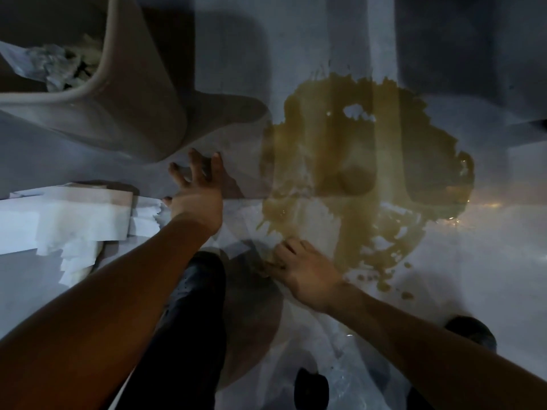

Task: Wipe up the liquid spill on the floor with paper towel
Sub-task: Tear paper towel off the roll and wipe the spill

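Note:
A wide yellow-brown liquid spill (pixel 364 173) spreads over the pale floor at centre right. My right hand (pixel 305 273) rests palm down at the spill's near-left edge. Its fingers are bent onto a thin, soaked sheet of paper towel (pixel 260 266) that lies flat on the floor. My left hand (pixel 198 193) hovers to the left of the spill with its fingers spread and nothing in it. It is just right of a loose stack of white paper towel sheets (pixel 74 220). The frame is blurred and ghosted.
A beige waste bin (pixel 139 93) stands at the upper left, with crumpled used paper (pixel 59 66) inside. My dark trouser leg (pixel 189 321) and dark shoes (pixel 473 329) are at the bottom. A dark shape (pixel 473 48) sits beyond the spill at the upper right.

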Action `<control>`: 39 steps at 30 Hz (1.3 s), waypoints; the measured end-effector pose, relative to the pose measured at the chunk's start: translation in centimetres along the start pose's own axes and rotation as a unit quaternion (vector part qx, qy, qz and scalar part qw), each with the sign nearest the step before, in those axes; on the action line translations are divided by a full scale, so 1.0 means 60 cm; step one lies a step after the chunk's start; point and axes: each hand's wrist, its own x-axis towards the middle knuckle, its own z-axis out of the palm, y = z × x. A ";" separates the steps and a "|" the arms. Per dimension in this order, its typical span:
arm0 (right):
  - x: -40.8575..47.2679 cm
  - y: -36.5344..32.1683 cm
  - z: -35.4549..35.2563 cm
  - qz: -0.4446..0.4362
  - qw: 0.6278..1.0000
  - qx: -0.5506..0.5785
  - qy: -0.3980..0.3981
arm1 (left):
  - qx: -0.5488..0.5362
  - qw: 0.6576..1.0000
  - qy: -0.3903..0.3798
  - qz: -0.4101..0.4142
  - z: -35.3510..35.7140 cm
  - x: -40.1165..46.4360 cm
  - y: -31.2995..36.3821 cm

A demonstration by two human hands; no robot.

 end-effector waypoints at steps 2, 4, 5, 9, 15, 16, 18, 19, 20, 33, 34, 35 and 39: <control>-0.005 0.033 0.006 0.045 0.998 0.016 0.031 | 0.008 1.000 0.001 -0.003 0.000 0.000 0.001; 0.006 0.071 -0.011 0.135 0.988 0.027 0.072 | 0.002 1.000 -0.005 -0.011 -0.001 -0.002 0.003; 0.013 0.090 -0.026 0.186 0.979 0.021 0.086 | 0.000 1.000 -0.005 -0.010 -0.001 -0.001 0.004; 0.044 0.098 -0.065 0.268 0.955 0.008 0.126 | -0.008 1.000 -0.011 -0.008 -0.003 -0.001 0.004; 0.032 0.029 -0.033 0.127 0.991 -0.023 0.019 | -0.012 1.000 -0.008 -0.003 -0.003 -0.002 0.004; 0.026 0.033 -0.036 0.137 0.990 -0.027 0.029 | -0.012 1.000 -0.007 -0.002 -0.002 -0.002 0.003; 0.022 0.041 -0.046 0.186 0.980 -0.027 0.061 | -0.014 1.000 -0.009 -0.002 -0.002 -0.001 0.001; 0.023 0.042 -0.053 0.220 0.973 -0.012 0.073 | -0.016 1.000 -0.008 -0.002 -0.001 0.000 0.001; 0.028 0.041 -0.058 0.244 0.966 0.004 0.085 | -0.016 1.000 -0.006 -0.001 0.000 0.001 0.000; 0.099 0.125 -0.066 0.299 0.950 0.033 0.086 | -0.006 1.000 0.012 0.006 0.005 0.000 -0.002; 0.105 0.115 -0.057 0.262 0.964 0.014 0.049 | -0.007 1.000 0.012 0.007 0.004 -0.001 -0.003; 0.104 0.108 -0.050 0.220 0.975 -0.009 0.024 | -0.006 1.000 0.013 0.007 0.004 -0.001 -0.003; 0.070 0.125 -0.070 0.209 0.973 0.067 0.063 | -0.015 1.000 0.020 0.008 -0.002 -0.007 -0.006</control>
